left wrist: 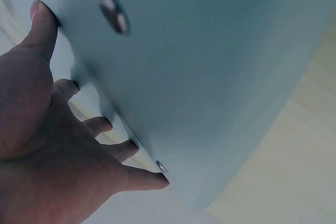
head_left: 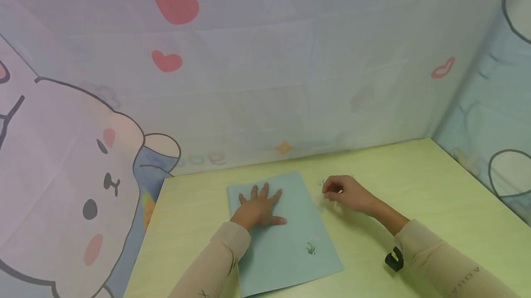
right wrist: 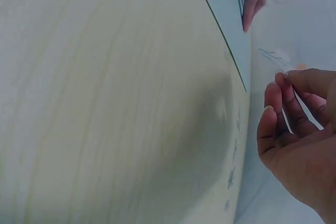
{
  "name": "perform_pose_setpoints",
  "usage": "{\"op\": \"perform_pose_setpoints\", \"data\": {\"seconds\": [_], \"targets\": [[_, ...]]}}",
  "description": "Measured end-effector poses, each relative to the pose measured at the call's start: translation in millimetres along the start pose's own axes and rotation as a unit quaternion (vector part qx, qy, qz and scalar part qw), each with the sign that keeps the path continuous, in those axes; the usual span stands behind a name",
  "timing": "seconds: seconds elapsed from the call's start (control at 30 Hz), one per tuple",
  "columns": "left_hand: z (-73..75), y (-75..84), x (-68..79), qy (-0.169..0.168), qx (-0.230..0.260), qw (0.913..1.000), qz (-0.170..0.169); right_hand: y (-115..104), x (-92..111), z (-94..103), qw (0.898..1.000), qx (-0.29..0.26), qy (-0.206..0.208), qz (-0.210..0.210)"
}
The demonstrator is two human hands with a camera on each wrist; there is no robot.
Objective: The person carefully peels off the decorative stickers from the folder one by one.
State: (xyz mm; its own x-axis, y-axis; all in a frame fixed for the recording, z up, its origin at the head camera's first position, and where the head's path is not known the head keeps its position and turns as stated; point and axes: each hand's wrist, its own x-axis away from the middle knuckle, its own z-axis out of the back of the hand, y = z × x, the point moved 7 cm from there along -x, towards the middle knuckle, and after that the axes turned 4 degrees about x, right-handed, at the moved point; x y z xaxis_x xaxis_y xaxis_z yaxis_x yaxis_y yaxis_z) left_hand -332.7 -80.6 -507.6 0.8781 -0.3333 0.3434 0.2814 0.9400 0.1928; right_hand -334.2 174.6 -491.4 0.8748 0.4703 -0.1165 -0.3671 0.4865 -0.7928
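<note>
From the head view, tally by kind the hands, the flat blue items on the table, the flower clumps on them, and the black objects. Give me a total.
Hands (left hand, right hand): 2
Flat blue item: 1
Flower clump: 1
Black object: 1
Total: 5

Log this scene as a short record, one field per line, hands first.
Left hand: spread, resting on the blue sheet
Right hand: raised above the table, pinching a thin piece with fine lines
Sheet marking: flower design near the right edge
Also on table: black object beside the right sleeve, identity unclear
Backdrop: pale cloth printed with hearts
</note>
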Motion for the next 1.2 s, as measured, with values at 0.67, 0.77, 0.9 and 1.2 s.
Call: {"op": "perform_pose_setpoints", "data": {"seconds": [0.67,0.77,0.9,1.2], "targets": [[0.2,-0.4,1.7,-0.005,-0.003,1.0,0.002,27,12,51.1,0.993,0.037,0.088,-0.068],[1.6,-0.7,1.9,0.0,-0.005,1.0,0.003,33,13,59.8,0.99,0.029,0.112,-0.084],[-0.7,-2.0,-1.7,0.001,-0.007,1.0,0.003,42,15,69.8,0.985,0.01,0.135,-0.104],[-5.7,-4.1,-6.4,0.002,-0.011,0.9999,0.008,65,20,89.6,0.972,0.042,0.189,-0.13]]}}
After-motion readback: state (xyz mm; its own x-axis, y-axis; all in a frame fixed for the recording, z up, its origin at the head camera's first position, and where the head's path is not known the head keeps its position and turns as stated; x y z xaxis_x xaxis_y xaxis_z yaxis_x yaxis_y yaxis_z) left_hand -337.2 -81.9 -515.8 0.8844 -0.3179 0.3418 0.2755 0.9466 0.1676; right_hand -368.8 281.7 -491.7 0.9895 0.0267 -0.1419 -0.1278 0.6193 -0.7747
